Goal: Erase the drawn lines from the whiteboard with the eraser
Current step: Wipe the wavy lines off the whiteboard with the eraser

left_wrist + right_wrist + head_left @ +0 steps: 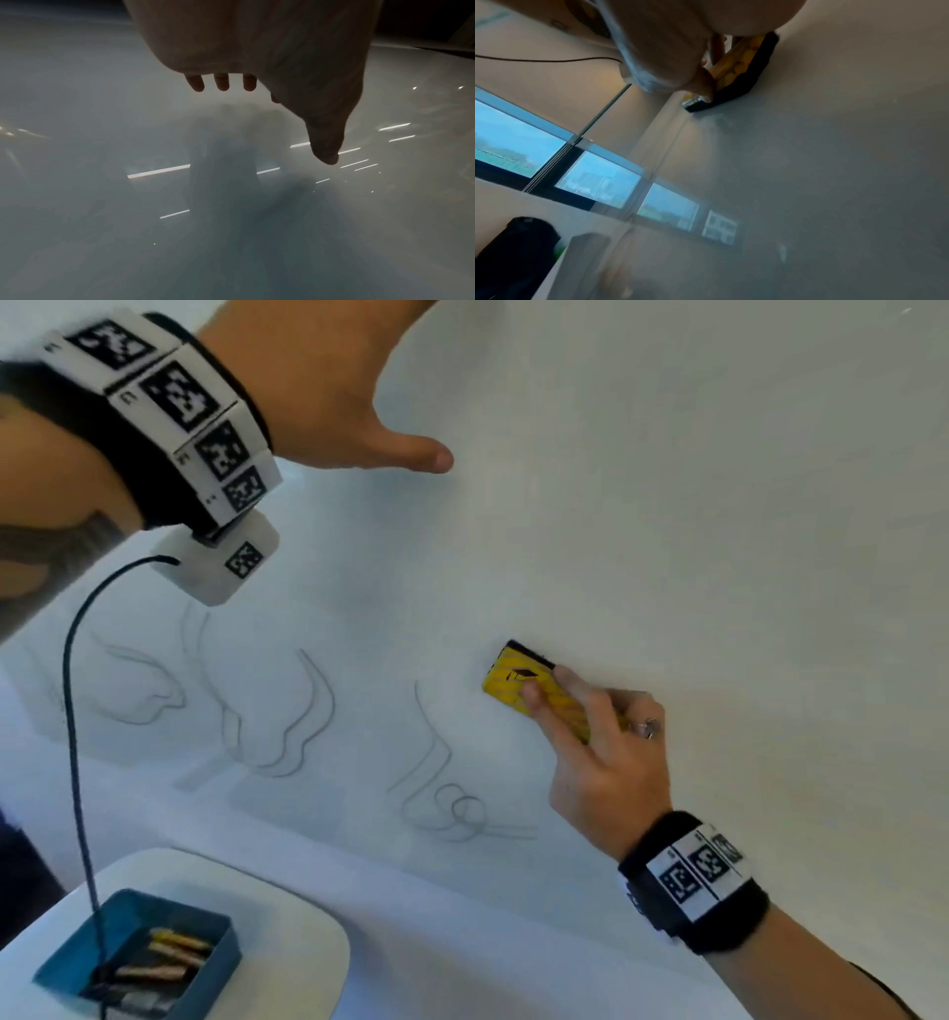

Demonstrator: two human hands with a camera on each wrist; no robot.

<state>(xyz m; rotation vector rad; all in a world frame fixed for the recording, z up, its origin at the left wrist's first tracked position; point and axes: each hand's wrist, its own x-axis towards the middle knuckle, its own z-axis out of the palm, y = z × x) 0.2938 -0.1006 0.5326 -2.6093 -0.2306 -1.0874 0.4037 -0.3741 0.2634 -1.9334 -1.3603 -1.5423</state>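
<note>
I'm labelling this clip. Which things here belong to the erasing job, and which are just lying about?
In the job:
- eraser, held by right hand
- drawn lines
- whiteboard
- left hand, open near the board

Lying about:
- blue tray
- markers in it

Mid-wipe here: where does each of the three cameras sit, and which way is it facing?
Head: worn on the head, facing down at the whiteboard, drawn lines and box; shows both forearms, left hand, and right hand gripping the eraser.
Left wrist: faces along the open left hand at the board; shows fingertips and thumb.
Right wrist: faces along the right hand across the board toward windows; shows the palm.
Shared: head and right wrist both show the eraser.
</note>
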